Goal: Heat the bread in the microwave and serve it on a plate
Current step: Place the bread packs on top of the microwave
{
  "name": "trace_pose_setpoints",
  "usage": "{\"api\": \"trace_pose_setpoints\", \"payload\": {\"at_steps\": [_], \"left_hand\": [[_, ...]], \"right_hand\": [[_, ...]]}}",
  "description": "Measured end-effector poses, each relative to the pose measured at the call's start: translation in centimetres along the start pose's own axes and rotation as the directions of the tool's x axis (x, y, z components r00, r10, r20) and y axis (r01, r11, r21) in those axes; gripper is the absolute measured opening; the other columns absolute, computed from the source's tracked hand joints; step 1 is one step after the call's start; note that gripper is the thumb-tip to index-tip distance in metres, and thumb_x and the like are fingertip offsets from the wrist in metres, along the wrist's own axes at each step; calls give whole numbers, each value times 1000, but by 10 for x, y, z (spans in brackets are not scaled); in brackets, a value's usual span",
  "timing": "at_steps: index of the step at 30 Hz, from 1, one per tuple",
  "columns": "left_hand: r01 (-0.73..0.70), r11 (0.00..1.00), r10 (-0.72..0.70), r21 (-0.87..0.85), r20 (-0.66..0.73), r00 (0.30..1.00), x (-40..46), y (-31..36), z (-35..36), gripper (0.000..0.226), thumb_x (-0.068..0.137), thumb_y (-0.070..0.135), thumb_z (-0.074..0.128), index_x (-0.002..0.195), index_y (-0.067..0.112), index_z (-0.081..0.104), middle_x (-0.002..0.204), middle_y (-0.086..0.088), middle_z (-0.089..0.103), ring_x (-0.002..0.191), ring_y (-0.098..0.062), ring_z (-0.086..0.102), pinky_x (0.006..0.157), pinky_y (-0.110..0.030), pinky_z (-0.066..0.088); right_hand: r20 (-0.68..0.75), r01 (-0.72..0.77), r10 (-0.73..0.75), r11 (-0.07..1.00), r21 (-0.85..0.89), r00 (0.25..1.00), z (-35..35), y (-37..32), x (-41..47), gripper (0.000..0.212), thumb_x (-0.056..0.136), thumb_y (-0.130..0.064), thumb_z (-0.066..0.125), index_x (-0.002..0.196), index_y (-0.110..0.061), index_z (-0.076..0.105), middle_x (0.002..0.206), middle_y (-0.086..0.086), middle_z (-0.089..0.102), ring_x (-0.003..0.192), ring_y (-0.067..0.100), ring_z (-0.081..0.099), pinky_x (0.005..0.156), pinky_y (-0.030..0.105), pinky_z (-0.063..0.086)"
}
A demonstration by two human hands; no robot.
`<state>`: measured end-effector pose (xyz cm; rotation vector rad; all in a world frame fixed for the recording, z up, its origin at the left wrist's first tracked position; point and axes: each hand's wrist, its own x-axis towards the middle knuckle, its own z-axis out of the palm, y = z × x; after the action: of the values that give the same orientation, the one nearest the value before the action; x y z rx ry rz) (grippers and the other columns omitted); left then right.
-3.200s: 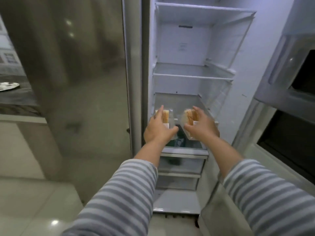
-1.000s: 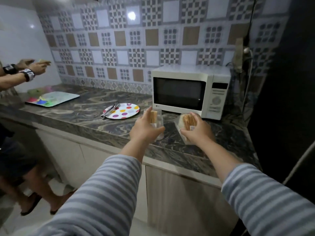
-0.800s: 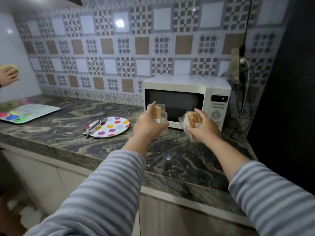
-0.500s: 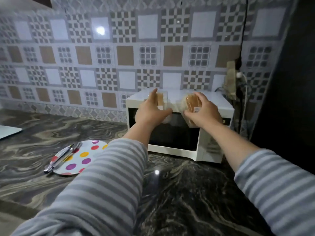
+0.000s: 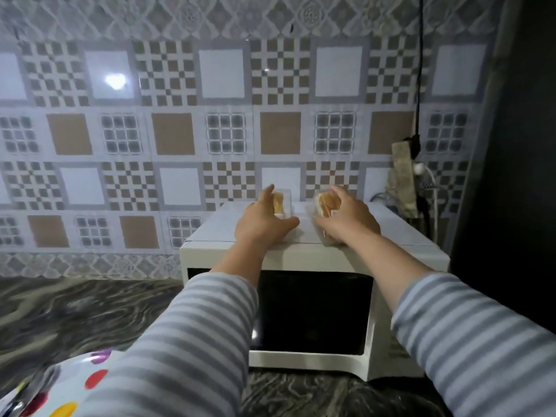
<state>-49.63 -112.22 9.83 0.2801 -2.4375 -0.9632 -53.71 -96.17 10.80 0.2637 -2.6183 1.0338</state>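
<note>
white microwave (image 5: 313,251) with black door, grey-striped sleeves (image 5: 186,341), polka-dot plate (image 5: 60,383), brown-and-grey checked wall tiles (image 5: 174,133), dark marbled counter (image 5: 75,314)

Both arms wear long sleeves with horizontal grey and pale blue-white stripes: left sleeve (image 5: 186,341), right sleeve (image 5: 475,335). Cuffs end short of the wrists. Left hand (image 5: 261,227) and right hand (image 5: 349,219) are bare, ungloved.

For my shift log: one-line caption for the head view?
Left hand and right hand each hold a wrapped sandwich pack over the top of the closed white microwave.
</note>
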Motion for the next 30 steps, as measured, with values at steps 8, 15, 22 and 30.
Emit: {"api": "trace_pose_setpoints", "payload": {"at_steps": [8, 15, 22, 30], "left_hand": [[-41, 999, 40, 9, 68, 997, 50, -12, 16, 93, 77, 46, 68, 149, 41, 10, 142, -1, 47, 122, -25, 51, 98, -44, 46], [-30, 998, 27, 49, 66, 997, 36, -2, 5, 88, 78, 54, 63, 150, 36, 15, 146, -1, 44, 129, -24, 46, 102, -43, 42], [-37, 987, 39, 155, -12, 999, -68, 19, -14, 67, 82, 51, 57, 142, 31, 35, 143, -5, 42, 128, -30, 42, 102, -48, 41], [52, 986, -71, 160, 111, 991, -251, 15, -8, 46, 81, 50, 58, 123, 29, 57, 122, 3, 62, 115, -23, 55, 98, -41, 46]], "right_hand": [[-17, -57, 56, 994, -98, 998, 23, -1, 43, 76, 82, -46, 63, 144, -47, 19, 141, 5, 41, 117, 30, 51, 79, 32, 39], [-28, -28, 24, 988, -150, 999, 0, -6, 24, 85, 78, -60, 61, 148, -46, 15, 147, 0, 42, 129, 28, 45, 87, 36, 43], [-25, 14, -18, 991, -130, 1000, -36, -1, -76, 43, 84, -50, 54, 123, -32, 60, 122, 0, 63, 107, 26, 60, 87, 38, 52], [117, -42, 63, 984, -172, 991, -70, 48, -242, 21, 89, -33, 53, 102, -28, 69, 105, 0, 67, 95, 24, 62, 73, 30, 49]]}}
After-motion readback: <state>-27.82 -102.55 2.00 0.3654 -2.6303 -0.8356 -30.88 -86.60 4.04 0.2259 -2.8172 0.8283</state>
